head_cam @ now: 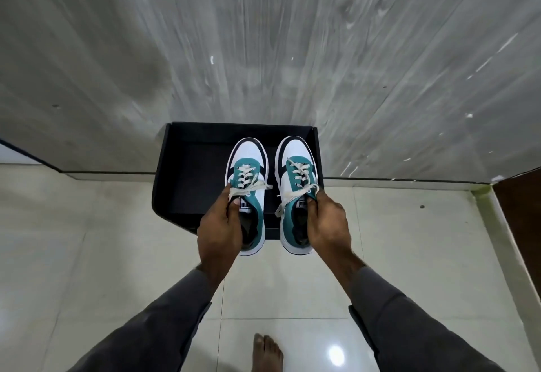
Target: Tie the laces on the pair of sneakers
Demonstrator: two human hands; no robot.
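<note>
Two sneakers in white, teal and black hang side by side above a black box [187, 178], toes pointing away from me. My left hand [219, 231] grips the left sneaker [248, 166] at its tongue and collar. My right hand [326, 225] grips the right sneaker [295, 166] the same way. Cream laces [248, 187] on the left shoe lie loose across the tongue. The right shoe's laces [295, 193] trail loose down its inner side. My fingers hide both shoe openings in part.
The open black box stands on a pale tiled floor [87, 254] against a grey streaked wall [263, 49]. A bare foot [268, 354] shows at the bottom edge. A dark wooden edge [521, 210] stands at the right.
</note>
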